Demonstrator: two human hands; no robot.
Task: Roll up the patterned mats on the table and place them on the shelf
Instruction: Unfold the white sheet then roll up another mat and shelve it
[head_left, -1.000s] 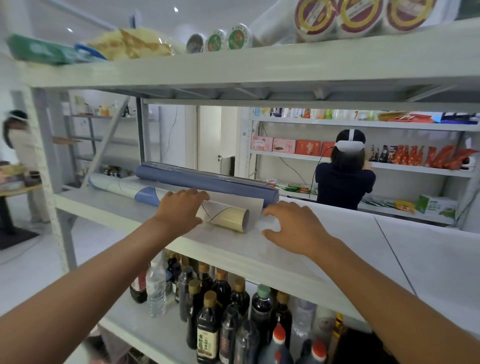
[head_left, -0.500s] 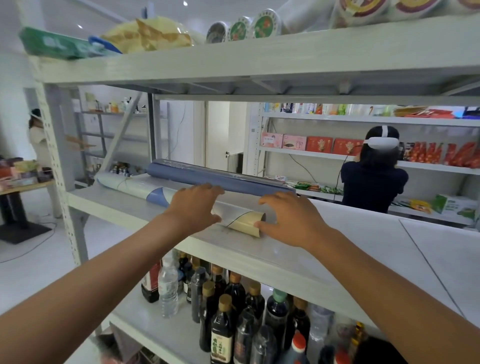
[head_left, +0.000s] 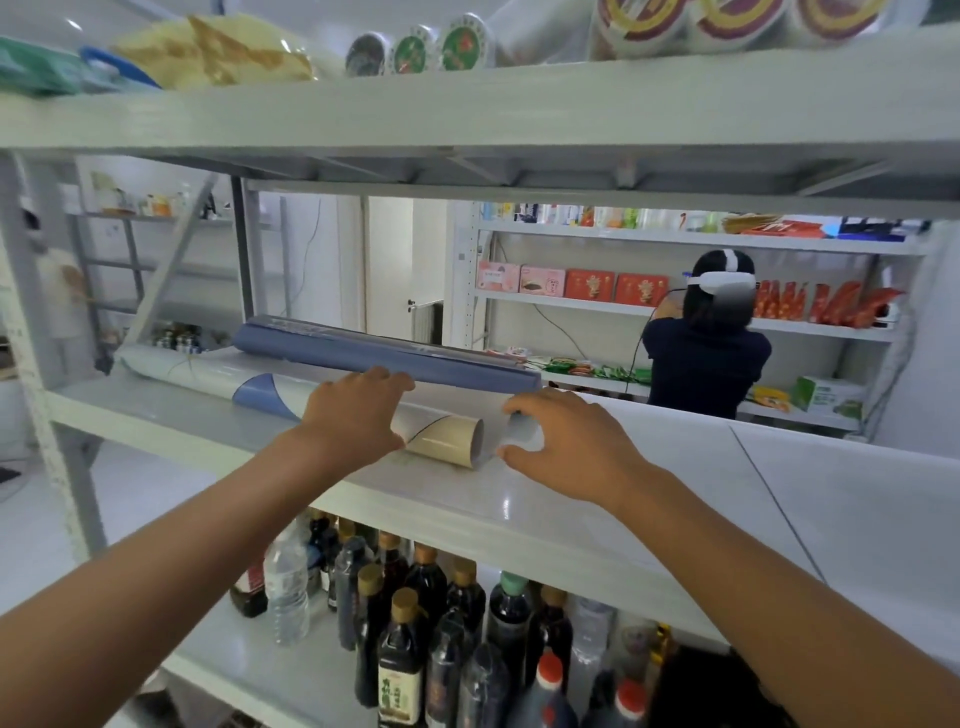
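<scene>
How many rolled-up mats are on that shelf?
2. A blue roll lies at the back of the middle shelf. A white patterned roll lies just in front, under the left hand. No others show.

Bright, cool, even light from a ceiling lamp (head_left: 72, 23) fills the shop. It leaves a small white glare on the glossy middle shelf (head_left: 506, 506) and only faint shadows beneath the left hand (head_left: 353, 415), the right hand (head_left: 571, 447) and the rolled mat (head_left: 447, 439), while the underside of the upper shelf (head_left: 467, 171) is dim grey. The wide-angle lens bows the shelf edges and stretches the forearms (head_left: 156, 571) toward the corners; the packets (head_left: 208, 52) on top and the left upright (head_left: 31, 338) are smeared with blur, and the bottles (head_left: 400, 660) below look soft.
</scene>
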